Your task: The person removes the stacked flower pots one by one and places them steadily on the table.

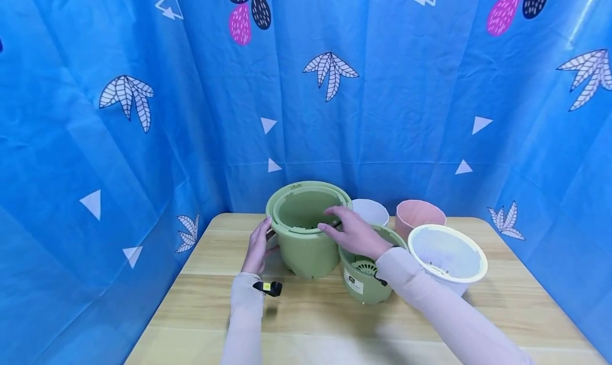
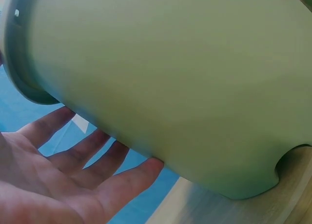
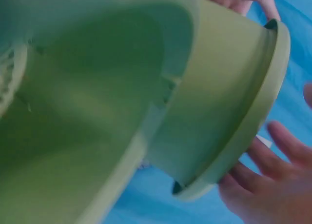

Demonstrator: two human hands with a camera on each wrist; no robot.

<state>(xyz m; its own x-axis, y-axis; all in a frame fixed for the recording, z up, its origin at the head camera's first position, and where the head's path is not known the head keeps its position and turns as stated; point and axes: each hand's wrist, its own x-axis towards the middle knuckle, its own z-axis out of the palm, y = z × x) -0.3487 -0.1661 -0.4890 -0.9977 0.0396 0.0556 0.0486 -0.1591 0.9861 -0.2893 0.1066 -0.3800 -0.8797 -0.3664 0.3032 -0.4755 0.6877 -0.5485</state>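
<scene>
Green pot (image 1: 308,232) between hands, head view

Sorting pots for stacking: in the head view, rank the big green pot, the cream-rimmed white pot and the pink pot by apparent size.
1. Big green pot, largest.
2. Cream-rimmed white pot, though it sits nearer the camera.
3. Pink pot, smallest, partly hidden and farther back, so unsure.

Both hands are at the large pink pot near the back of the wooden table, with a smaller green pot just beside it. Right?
Not quite: the large pot that the left hand and right hand are at is green, as the head view shows. The pink pot stands untouched further right. The smaller green pot is beside it, as stated.
</scene>
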